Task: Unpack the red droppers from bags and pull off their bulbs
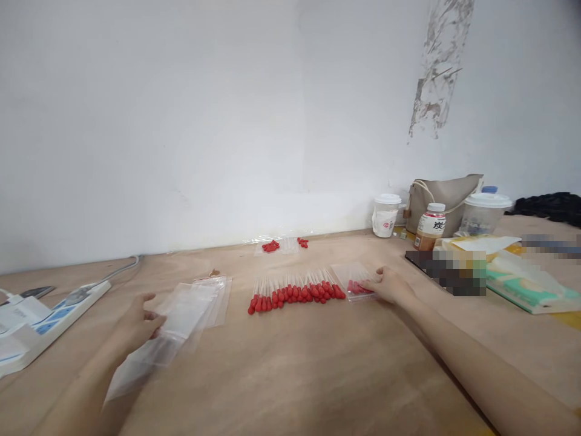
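Observation:
On the left, my left hand [140, 322] is at the edge of a fanned stack of clear zip bags [186, 312]. Its index finger and thumb are apart, and the thumb side touches the bags. My right hand [391, 286] grips the right edge of a small clear bag [358, 280] lying on the table, with a few red-tipped sticks [353, 286] inside. Between the hands lies a row of thin pale sticks with red bulb tips [295, 293], tips pointing towards me. Further back, near the wall, are filled clear bags with red tips [271, 246].
A power strip [59, 318] with plugs lies at the left. Towards the right stand a lidded paper cup [385, 217], a drink bottle [431, 227], a grey bag [447, 194] and a clear lidded cup [483, 215]. A tissue pack [531, 284] lies nearer. Brown paper [290, 369] covers the table.

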`<state>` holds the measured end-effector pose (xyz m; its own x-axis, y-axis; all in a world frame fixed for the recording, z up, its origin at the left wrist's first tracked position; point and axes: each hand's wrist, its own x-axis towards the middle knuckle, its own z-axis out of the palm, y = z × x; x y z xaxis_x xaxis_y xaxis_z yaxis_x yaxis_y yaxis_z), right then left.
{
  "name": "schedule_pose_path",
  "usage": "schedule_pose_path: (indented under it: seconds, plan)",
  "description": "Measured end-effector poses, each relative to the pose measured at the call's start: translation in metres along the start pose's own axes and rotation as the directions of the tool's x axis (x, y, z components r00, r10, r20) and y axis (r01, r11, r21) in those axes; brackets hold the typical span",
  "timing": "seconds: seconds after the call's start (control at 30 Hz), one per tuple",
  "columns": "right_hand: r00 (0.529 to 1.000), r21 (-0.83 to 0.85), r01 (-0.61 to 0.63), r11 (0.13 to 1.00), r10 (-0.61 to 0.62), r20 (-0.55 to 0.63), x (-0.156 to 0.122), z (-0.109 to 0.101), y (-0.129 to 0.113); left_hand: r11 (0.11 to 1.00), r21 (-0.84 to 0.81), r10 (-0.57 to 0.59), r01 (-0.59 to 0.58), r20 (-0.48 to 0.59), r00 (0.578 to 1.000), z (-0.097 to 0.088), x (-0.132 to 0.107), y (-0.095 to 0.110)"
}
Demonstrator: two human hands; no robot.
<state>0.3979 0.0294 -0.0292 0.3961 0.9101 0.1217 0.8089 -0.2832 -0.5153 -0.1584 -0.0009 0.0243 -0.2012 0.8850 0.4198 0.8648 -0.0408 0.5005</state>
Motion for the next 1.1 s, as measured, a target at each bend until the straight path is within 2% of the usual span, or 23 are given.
schedule_pose_path:
  seconds: [0.03,0.1,0.17,0.27,0.33,0.4,0.43,0.47,0.5,0.53,0.57,0.6,0.63,0.67,0.7,0.73,0.77,0.8,0.87,0.9,1.0,1.1]
  plan:
    - [1.0,0.01,-0.008,1.0,0.008,0.007,0.0,0.001,-0.001,0.992,0.108,-0.067,0.058,0.082,0.994,0.002,-0.001,-0.001]
    - [0.999,0.039,-0.013,0.999,0.012,0.048,0.001,0.002,-0.002,0.924,0.347,-0.24,0.162,0.195,0.951,0.004,-0.003,0.005]
    - [0.996,0.091,-0.011,0.996,0.003,0.084,0.002,0.003,-0.003,0.83,0.533,-0.278,0.166,0.136,0.951,0.003,-0.007,0.019]
    - [0.999,0.204,-0.024,0.979,0.017,0.037,0.002,0.002,-0.002,0.761,0.624,-0.23,0.177,0.005,0.973,0.001,-0.017,0.045]
    - [0.998,0.252,-0.036,0.967,0.047,-0.04,0.002,-0.001,-0.001,0.774,0.611,-0.135,0.169,-0.101,0.986,0.001,-0.023,0.059]
    - [0.991,0.266,-0.033,0.963,0.066,-0.119,0.002,-0.007,-0.001,0.8,0.584,-0.029,0.137,-0.192,0.981,0.003,-0.026,0.069]
    - [0.983,0.327,-0.015,0.945,0.074,-0.168,0.002,-0.011,-0.001,0.818,0.565,0.025,0.104,-0.216,0.976,0.005,-0.027,0.072]
    - [0.972,0.437,0.02,0.899,0.085,-0.22,0.002,-0.015,-0.001,0.843,0.536,0.079,0.053,-0.222,0.972,0.007,-0.028,0.075]
    - [0.96,0.581,0.078,0.81,0.096,-0.262,0.001,-0.02,-0.003,0.874,0.485,0.136,-0.016,-0.214,0.967,0.01,-0.028,0.077]
    - [0.953,0.729,0.144,0.669,0.106,-0.285,-0.001,-0.024,-0.006,0.908,0.407,0.197,-0.101,-0.202,0.959,0.013,-0.028,0.08]
    - [0.954,0.851,0.196,0.488,0.105,-0.28,-0.005,-0.028,-0.01,0.932,0.308,0.259,-0.19,-0.202,0.945,0.017,-0.029,0.084]
    - [0.966,0.923,0.213,0.321,0.07,-0.247,-0.011,-0.032,-0.016,0.938,0.202,0.323,-0.28,-0.222,0.92,0.021,-0.031,0.09]
    - [0.983,0.961,0.178,0.213,0.005,-0.184,-0.019,-0.034,-0.023,0.922,0.101,0.386,-0.373,-0.25,0.888,0.026,-0.034,0.096]
    - [0.992,0.979,0.104,0.175,-0.082,-0.091,-0.03,-0.034,-0.032,0.887,0.027,0.449,-0.46,-0.282,0.848,0.03,-0.039,0.104]
    - [0.984,0.982,0.022,0.19,-0.178,0.013,-0.042,-0.033,-0.041,0.833,-0.017,0.522,-0.554,-0.309,0.795,0.035,-0.046,0.114]
    - [0.956,0.97,-0.046,0.237,-0.27,0.112,-0.055,-0.029,-0.05,0.776,-0.062,0.59,-0.628,-0.282,0.756,0.039,-0.054,0.124]
    - [0.908,0.953,-0.086,0.291,-0.371,0.195,-0.068,-0.024,-0.059,0.729,-0.121,0.638,-0.673,-0.235,0.733,0.043,-0.062,0.134]
    - [0.84,0.933,-0.107,0.345,-0.471,0.27,-0.081,-0.018,-0.067,0.686,-0.18,0.685,-0.705,-0.168,0.709,0.047,-0.072,0.143]
    - [0.702,0.898,-0.068,0.435,-0.619,0.353,-0.104,-0.003,-0.081,0.616,-0.305,0.768,-0.726,0.025,0.64,0.056,-0.091,0.16]
    - [0.665,0.884,-0.027,0.466,-0.652,0.364,-0.112,0.005,-0.087,0.594,-0.358,0.792,-0.721,0.101,0.602,0.06,-0.099,0.165]
    - [0.597,0.865,-0.015,0.501,-0.69,0.41,-0.125,0.023,-0.096,0.601,-0.477,0.798,-0.642,0.306,0.519,0.074,-0.115,0.174]
    - [0.605,0.88,-0.088,0.467,-0.677,0.42,-0.123,0.03,-0.096,0.626,-0.516,0.779,-0.585,0.442,0.444,0.084,-0.117,0.174]
